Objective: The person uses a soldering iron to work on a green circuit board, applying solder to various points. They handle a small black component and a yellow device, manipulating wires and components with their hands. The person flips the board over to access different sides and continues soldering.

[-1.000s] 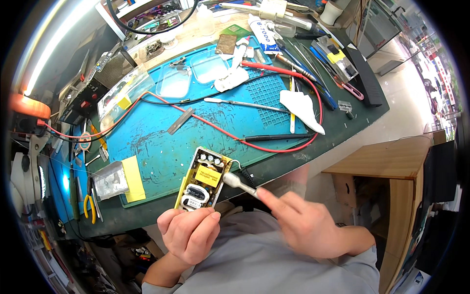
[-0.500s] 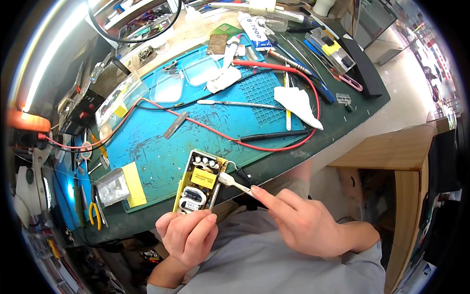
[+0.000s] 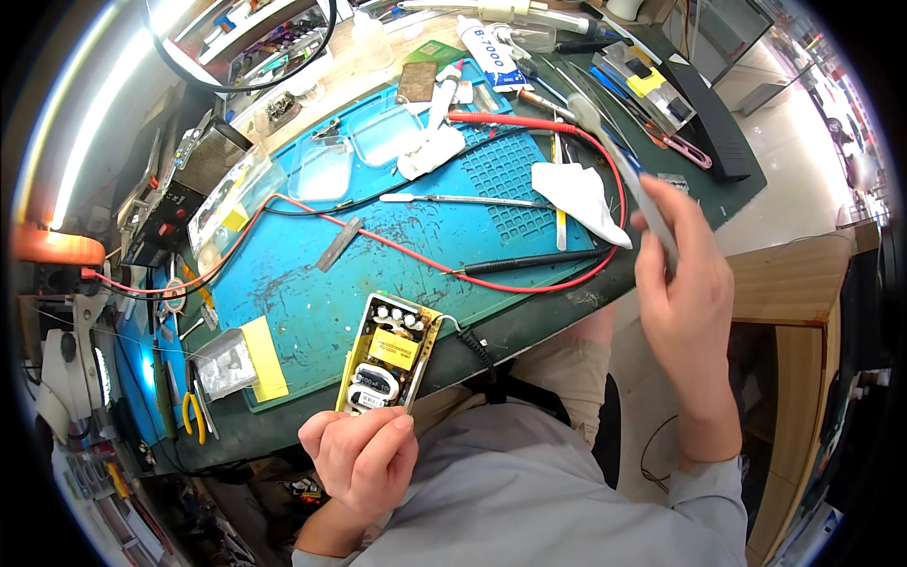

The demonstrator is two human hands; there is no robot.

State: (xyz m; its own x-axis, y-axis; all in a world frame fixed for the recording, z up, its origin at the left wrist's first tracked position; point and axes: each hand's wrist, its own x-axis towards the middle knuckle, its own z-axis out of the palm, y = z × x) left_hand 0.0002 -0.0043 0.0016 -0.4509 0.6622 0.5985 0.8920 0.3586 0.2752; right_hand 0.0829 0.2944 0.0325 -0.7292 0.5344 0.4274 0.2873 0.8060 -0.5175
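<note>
My left hand (image 3: 361,461) is closed on the near end of an open power adapter (image 3: 394,350) at the bench's front edge. Its circuit board shows a yellow block, a coil and round capacitors, and a cable (image 3: 472,345) leaves its right side. Raised over the right part of the bench, my right hand (image 3: 688,283) grips a pale toothbrush (image 3: 644,198), blurred by motion. The brush head points away from me, above the pens and tools. A crumpled white tissue (image 3: 573,197) lies left of that hand.
A blue work mat (image 3: 312,283) carries a red-leaded probe (image 3: 529,261), a metal spatula (image 3: 463,199), a flat metal strip (image 3: 338,244) and clear plastic trays (image 3: 321,170). Yellow-handled pliers (image 3: 193,416) and a yellow note (image 3: 265,359) lie at left. A wooden cabinet (image 3: 784,274) stands at right.
My right hand has lifted the toothbrush off the power adapter and swung it up and to the right. My left hand keeps its hold, hardly moved.
</note>
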